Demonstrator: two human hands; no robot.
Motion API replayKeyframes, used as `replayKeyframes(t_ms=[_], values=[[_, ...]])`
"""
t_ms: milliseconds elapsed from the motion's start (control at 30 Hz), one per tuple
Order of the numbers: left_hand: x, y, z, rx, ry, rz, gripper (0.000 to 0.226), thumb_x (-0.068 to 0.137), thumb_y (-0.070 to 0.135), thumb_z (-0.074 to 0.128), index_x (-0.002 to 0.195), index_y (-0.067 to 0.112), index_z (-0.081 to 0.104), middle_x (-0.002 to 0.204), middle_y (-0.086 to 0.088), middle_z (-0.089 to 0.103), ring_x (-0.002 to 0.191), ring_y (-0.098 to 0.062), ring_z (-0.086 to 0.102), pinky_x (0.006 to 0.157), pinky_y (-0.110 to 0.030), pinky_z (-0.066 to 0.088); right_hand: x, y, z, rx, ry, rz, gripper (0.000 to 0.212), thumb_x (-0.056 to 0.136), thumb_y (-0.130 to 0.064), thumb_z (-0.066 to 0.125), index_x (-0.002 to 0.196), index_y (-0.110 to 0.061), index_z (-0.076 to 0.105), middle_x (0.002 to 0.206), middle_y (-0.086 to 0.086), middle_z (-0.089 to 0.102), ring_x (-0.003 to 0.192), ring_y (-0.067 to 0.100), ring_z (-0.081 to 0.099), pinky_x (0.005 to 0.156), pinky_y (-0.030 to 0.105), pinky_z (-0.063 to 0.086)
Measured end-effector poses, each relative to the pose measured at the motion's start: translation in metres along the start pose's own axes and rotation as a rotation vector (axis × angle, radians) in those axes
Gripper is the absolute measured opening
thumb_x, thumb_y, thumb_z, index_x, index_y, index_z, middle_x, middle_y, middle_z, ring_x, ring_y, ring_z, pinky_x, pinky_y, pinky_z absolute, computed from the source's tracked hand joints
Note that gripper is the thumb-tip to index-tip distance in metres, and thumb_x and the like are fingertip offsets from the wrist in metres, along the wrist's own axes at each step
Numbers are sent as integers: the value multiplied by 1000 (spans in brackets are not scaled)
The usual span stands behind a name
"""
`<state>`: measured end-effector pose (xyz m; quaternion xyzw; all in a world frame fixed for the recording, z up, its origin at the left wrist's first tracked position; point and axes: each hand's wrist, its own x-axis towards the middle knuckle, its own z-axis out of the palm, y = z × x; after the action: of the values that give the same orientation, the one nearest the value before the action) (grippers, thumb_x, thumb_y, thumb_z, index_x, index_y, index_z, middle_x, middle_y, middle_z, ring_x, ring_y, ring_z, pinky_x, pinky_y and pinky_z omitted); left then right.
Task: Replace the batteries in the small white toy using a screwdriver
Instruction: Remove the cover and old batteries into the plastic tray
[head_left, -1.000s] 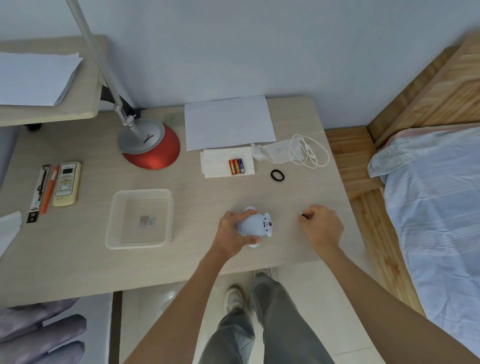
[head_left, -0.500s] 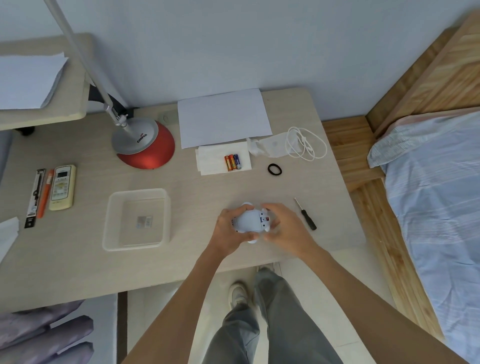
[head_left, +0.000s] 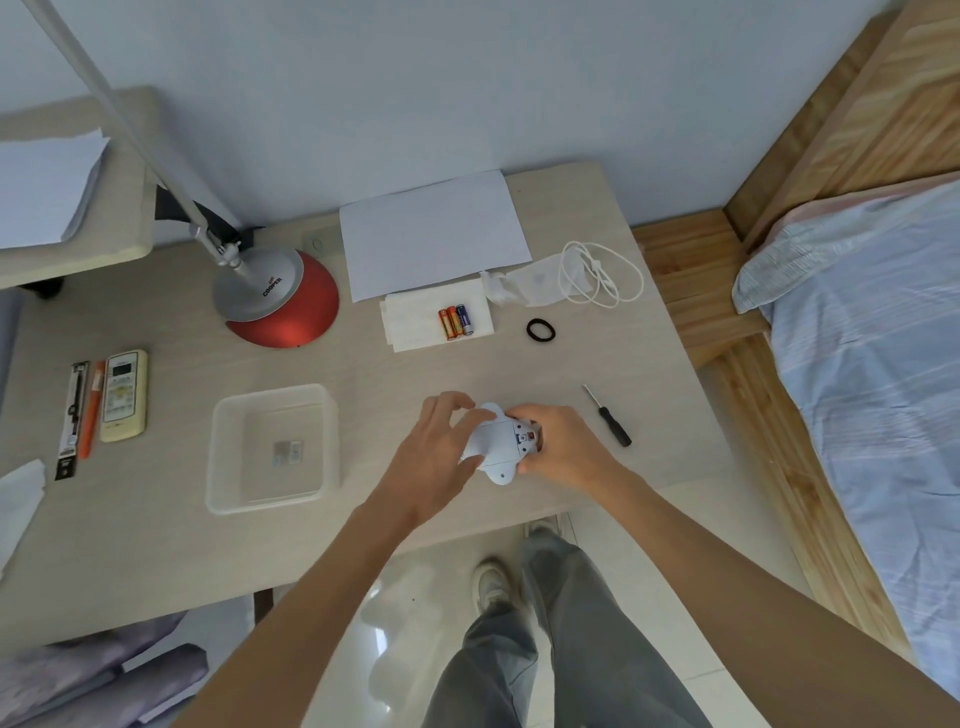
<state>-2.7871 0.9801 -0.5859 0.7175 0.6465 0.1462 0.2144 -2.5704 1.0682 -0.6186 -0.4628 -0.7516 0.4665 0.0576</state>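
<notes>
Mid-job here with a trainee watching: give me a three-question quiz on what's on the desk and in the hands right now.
1. True or false: the black-handled screwdriver lies on the beige desk, in neither hand.
2. How is the small white plastic toy held? A) lying free B) by one hand C) by both hands
3. Fill in: the three small batteries rest on a white ____.
Key: 1 true; 2 C, left hand and right hand grip it; 3 tissue.
</notes>
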Motion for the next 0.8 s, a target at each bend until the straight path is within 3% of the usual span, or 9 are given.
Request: replayKeyframes(t_ms=[67,200,367,500,600,800], values=[[4,3,-12,118,-52,126,70,86,23,84,147,28,51,143,-6,44,128,-27,47,80,-34,61,-1,-2,0,2,0,-12,50,71,-6,87,117,-22,76,95,-6,78,82,10,72,71,32,62],[14,0,-18,270,-202,261,85,86,33,85,156,43,39,146,-9,42,128,-26,47,96,-34,55,1,-2,1,-5,-8,-7,46,68,-11,87,111,-24,75,91,-5,78,81,12,73,73,40,64],[21,-1,-11,310,-271,294,86,88,31,83,156,49,33,143,-10,41,119,-26,51,83,-33,61,5,-4,-1,-38,-53,-11,42,66,-15,87,105,-23,74,89,-6,77,80,13,73,74,44,64],[26,0,-11,279,-292,300,80,88,30,83,151,45,37,136,-9,43,111,-24,51,77,-33,61,7,-4,-3,-37,-81,-6,40,69,-13,87,106,-24,75,88,-8,77,80,9,72,71,34,62],[29,2,-13,261,-322,280,75,89,32,82,149,43,39,133,-6,40,108,-20,47,74,-33,61,8,-5,-5,-63,-104,3,36,70,-9,86,100,-24,74,78,-9,72,70,4,65,64,23,49],[36,2,-12,303,-361,268,80,87,35,83,152,42,36,126,-4,37,104,-19,46,65,-30,57,11,-6,-7,-88,-139,19,38,69,-8,87,101,-26,75,77,-11,71,68,4,65,64,18,46]])
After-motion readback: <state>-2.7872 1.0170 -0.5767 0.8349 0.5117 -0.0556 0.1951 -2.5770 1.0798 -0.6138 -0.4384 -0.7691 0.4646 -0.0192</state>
